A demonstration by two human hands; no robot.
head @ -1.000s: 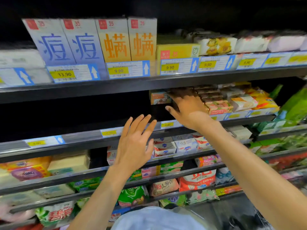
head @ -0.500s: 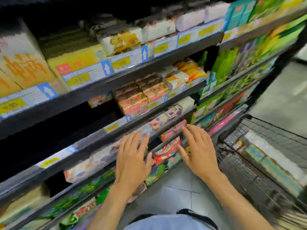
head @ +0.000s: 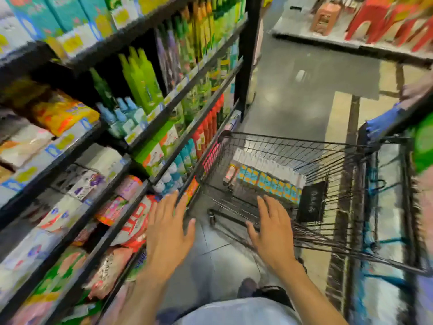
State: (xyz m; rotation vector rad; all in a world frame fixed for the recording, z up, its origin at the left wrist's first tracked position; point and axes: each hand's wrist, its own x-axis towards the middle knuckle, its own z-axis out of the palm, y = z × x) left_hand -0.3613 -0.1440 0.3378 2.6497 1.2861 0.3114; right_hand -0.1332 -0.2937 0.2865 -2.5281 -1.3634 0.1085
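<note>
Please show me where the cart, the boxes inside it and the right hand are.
cart [head: 293, 140]: head view, on the far top rim.
boxes [head: 269, 182]: head view, on the patterned front of the row.
right hand [head: 274, 233]: head view, on the back of the hand.

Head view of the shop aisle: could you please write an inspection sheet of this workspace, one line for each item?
Surface: grey tiled floor; the picture is motion-blurred.
Job's things: wire shopping cart at right, holding a row of boxes and a black pouch.
Clutter: nothing seen.
Hands: left hand and right hand both open, fingers spread, holding nothing, above the floor between shelving and cart.
Cables: nothing seen.
Surroundings: stocked shelves at left with green bottles and bagged goods; red stools on a far display.
</note>
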